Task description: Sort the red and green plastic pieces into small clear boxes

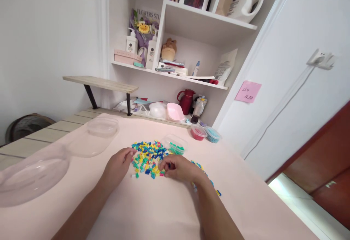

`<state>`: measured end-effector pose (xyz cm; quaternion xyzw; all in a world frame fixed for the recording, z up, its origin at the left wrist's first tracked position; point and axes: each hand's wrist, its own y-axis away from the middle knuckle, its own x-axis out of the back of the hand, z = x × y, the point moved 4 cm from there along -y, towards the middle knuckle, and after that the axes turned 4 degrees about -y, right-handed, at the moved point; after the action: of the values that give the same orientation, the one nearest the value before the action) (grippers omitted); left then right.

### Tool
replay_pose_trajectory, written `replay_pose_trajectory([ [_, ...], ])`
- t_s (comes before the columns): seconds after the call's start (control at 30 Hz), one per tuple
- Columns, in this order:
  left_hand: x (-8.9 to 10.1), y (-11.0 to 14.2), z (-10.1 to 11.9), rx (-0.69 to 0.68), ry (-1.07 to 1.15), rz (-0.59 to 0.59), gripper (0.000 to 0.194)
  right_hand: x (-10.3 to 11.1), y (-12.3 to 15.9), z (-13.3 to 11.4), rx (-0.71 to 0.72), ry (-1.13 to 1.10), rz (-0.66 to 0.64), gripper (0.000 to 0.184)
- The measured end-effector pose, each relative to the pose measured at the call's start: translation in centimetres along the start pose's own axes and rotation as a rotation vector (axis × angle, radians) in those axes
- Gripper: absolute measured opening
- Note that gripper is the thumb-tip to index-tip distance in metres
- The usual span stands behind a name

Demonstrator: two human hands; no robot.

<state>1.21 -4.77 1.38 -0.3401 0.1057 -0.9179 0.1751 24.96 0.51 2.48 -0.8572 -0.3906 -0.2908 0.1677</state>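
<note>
A loose pile of small coloured plastic bricks [147,156], in yellow, blue, green, white and red, lies on the pink table cover. At its left edge is my left hand [119,164], fingers curled with thumb and index close together; whatever they hold, if anything, is hidden. My right hand [179,167] reaches over the pile's right side, its fingertips pinched down among the bricks. What sits in that pinch is too small to make out. Just behind the pile stands a clear plastic tub [175,138] with green bricks [176,148] in it.
More bricks [218,193] are scattered right of my right forearm. Farther back stand a tub of red pieces [198,132] and a tub of blue pieces [212,135]. Clear plastic containers [102,126] lie at the left. A small wooden stand [100,82] rises behind them.
</note>
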Motion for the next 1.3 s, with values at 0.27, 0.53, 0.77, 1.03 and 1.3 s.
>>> replay_pose_trajectory([
  [0.27, 0.1, 0.1, 0.4, 0.011, 0.004, -0.016, 0.034, -0.4, -0.5, 0.4, -0.022, 0.086, 0.056, 0.016],
  [0.53, 0.0, 0.0, 0.4, -0.004, -0.009, -0.024, 0.034, 0.1, -0.5, 0.0, -0.012, 0.187, 0.137, 0.016],
  [0.77, 0.1, 0.1, 0.4, 0.002, -0.002, -0.017, 0.035, 0.7, -0.4, -0.4, -0.030, 0.029, 0.274, 0.015],
  [1.03, 0.1, 0.2, 0.3, 0.010, 0.014, -0.029, 0.033, 5.0, 1.9, 0.7, -0.057, -0.269, 1.078, 0.036],
  [1.3, 0.0, 0.0, 0.0, 0.015, 0.008, -0.036, 0.035, 5.8, 2.3, 1.3, -0.032, -0.336, 1.121, 0.044],
])
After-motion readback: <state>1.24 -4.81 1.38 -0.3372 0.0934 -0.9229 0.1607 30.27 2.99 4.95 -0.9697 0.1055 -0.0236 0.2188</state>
